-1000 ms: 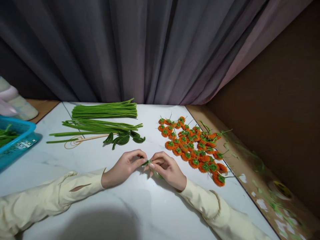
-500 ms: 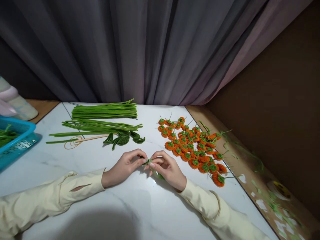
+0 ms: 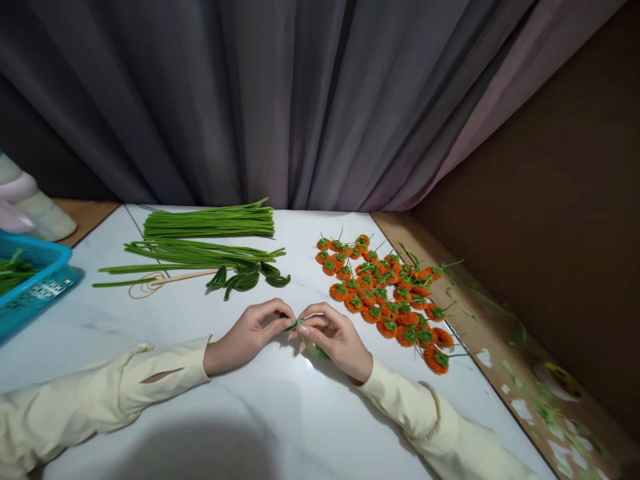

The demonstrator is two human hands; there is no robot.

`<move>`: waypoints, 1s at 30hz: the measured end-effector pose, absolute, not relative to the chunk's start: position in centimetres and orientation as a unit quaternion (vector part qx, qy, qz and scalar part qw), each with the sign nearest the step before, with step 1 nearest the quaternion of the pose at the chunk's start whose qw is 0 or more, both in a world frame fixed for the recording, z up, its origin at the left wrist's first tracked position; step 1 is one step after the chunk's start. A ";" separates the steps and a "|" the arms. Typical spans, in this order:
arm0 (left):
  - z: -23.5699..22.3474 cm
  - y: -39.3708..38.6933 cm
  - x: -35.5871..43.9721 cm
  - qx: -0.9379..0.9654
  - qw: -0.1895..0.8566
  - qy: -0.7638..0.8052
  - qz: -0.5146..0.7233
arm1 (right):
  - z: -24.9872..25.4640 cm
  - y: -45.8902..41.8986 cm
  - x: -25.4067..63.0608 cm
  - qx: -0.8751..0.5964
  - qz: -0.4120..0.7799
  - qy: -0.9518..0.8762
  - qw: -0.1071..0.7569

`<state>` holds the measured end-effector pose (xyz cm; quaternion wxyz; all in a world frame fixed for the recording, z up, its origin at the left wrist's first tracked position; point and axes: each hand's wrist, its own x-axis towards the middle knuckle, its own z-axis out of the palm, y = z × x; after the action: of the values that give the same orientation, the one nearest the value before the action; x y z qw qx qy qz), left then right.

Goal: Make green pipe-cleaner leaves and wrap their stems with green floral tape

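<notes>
My left hand [image 3: 250, 333] and my right hand [image 3: 336, 337] meet at the middle of the white marble table [image 3: 240, 407]. Both pinch a small green pipe-cleaner piece [image 3: 293, 325] between their fingertips. A bit of green stem shows under my right palm. Both hands rest on the tabletop, fingers curled closed. Just right of my right hand lies a heap of orange pipe-cleaner flowers [image 3: 390, 293] with green centres. Several finished green leaves [image 3: 249, 277] lie behind my left hand.
Two bundles of straight green pipe cleaners [image 3: 210, 223] lie at the back, with a thin wooden stick [image 3: 185, 275] beside them. A blue basket [image 3: 30, 277] stands at the left edge. Green scraps litter the brown ledge [image 3: 520, 347] on the right. A grey curtain hangs behind.
Almost nothing differs. My fingers shift slightly on the green piece; both hands stay in the same place.
</notes>
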<state>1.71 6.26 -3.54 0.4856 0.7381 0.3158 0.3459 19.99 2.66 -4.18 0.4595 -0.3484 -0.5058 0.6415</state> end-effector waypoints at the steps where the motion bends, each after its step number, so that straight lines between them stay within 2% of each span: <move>1: -3.6 6.2 1.7 0.740 0.485 0.318 0.342 | -4.2 2.7 20.0 -0.350 0.642 -0.505 0.459; 16: -3.8 6.0 1.7 0.790 0.374 0.307 0.378 | -4.1 2.7 20.0 -0.357 0.645 -0.500 0.454; 27: -3.4 5.5 2.0 0.755 0.426 0.358 0.347 | -4.2 2.8 19.9 -0.363 0.634 -0.505 0.459; 30: -3.5 5.9 1.7 0.777 0.406 0.344 0.336 | -4.1 2.9 20.0 -0.366 0.634 -0.497 0.465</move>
<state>1.70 5.91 -3.46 0.4062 0.7769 0.3444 0.3359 19.99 2.90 -4.12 0.4651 -0.3664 -0.4974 0.6340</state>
